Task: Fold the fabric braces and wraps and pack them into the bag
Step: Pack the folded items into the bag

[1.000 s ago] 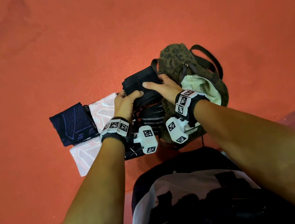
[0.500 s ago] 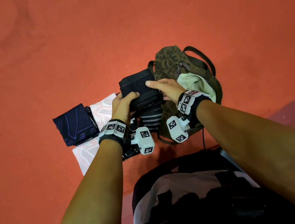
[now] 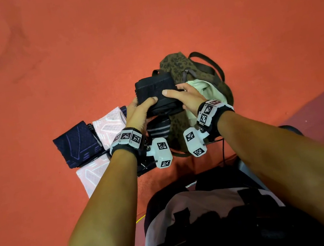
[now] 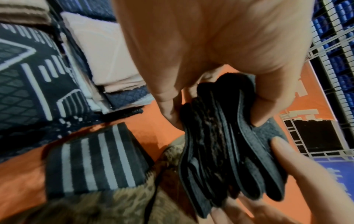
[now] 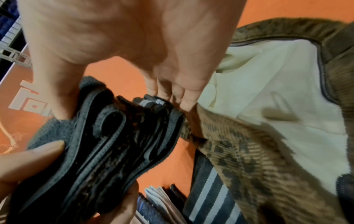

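Above the orange floor, beside the leopard-print bag, both hands now lift the folded black brace higher than a second ago. The left hand and right hand clamp its ends, thumbs on top. Folding looks finished; next, the bag's open mouth.

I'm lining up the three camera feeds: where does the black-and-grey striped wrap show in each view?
Head: the striped wrap sits at centre, on the floor between the wrists, below the held black brace.
Left wrist: lower left, lying against the leopard-print bag.
Right wrist: bottom centre, partly under the bag.
Shared landmark: the leopard-print bag.
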Demonstrator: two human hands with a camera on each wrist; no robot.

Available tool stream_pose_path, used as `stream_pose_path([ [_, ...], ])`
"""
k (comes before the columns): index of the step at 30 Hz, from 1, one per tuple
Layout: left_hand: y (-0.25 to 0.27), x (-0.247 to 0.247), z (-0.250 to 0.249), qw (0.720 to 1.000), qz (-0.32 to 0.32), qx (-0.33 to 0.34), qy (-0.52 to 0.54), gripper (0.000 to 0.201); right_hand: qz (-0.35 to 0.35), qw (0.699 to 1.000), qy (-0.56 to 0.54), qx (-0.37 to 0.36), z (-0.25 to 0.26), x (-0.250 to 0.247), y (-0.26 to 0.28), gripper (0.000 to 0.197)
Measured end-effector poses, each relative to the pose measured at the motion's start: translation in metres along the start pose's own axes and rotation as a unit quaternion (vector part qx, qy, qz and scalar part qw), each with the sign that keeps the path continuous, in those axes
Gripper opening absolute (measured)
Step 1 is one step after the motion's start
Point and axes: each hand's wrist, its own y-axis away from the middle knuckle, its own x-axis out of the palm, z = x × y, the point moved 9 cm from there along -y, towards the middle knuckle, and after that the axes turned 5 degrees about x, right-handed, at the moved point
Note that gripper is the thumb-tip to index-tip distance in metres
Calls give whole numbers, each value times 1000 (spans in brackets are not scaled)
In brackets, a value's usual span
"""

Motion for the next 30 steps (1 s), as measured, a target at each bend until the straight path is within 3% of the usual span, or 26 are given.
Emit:
stream_pose_path([
  [5, 1, 37, 0, 998, 41, 6, -46, 54, -18, 998, -61, -14, -6, -32, 5, 93],
  [7, 3, 56, 3, 996, 64, 8, -60, 53, -41, 997, -67, -16, -11, -51, 8, 96],
  [10, 3, 83, 17, 992, 91, 6, -92, 49, -55, 994, -93, -31, -22, -76, 12, 84],
  [14, 2, 110, 45, 982, 115, -7, -149, 59, -104, 989, -101, -10, -47, -107, 11, 90],
  [23, -21, 107, 89, 970, 89, -56, -220, 71, -101, 992, -68, 26, -70, -116, -6, 33],
  [27, -31, 101, 88, 969, 75, -48, -231, 65, -73, 994, -63, 45, -75, -109, -21, 46],
  [30, -40, 97, 85, 970, 65, -51, -227, 56, -50, 995, -62, 61, -78, -103, -40, 77],
])
